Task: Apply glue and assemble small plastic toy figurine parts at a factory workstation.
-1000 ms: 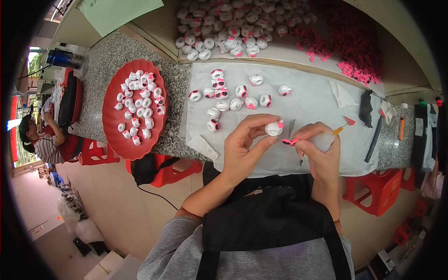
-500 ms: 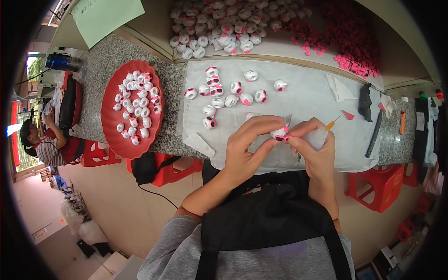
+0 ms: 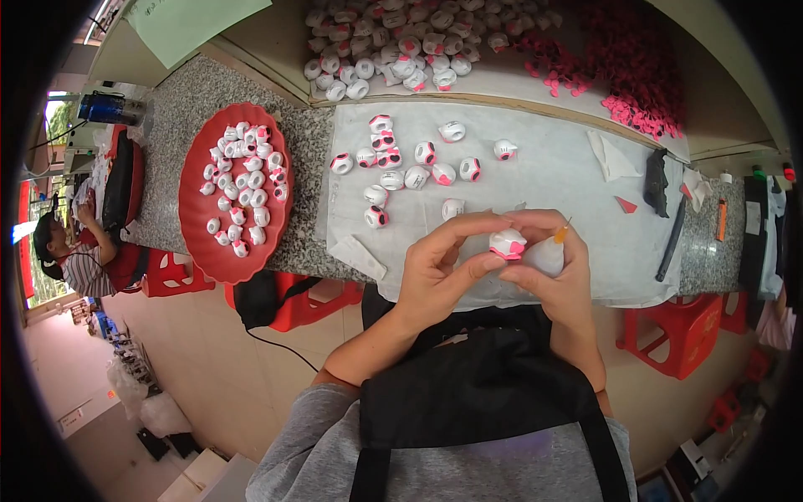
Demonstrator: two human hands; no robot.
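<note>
Between my hands, above the white covering sheet (image 3: 401, 263), is a small white figurine head (image 3: 507, 243) with a pink part on it. My left hand (image 3: 442, 266) is closed around its left side, thumb below and fingers above. My right hand (image 3: 567, 280) has a translucent squeeze bottle (image 3: 547, 257) with an orange needle tip in its palm. The needle points up and away from me, while the right thumb and index finger touch the head's right side. On the sheet just beyond, several similar white heads (image 3: 416, 176) lie scattered, some with pink and black parts.
To the left stands a red scalloped tray (image 3: 191, 230) holding several heads. A shelf at the back carries a pile of white heads (image 3: 401, 50) and a heap of small pink parts (image 3: 631, 75). Paper scraps (image 3: 612, 159) and a black strip (image 3: 669, 243) lie right. Farther left, a person (image 3: 84, 251) sits working.
The head has turned between my fingers, so its pink part now faces me differently. My right hand has tilted, bringing the bottle's needle more upright and closer to the left.
</note>
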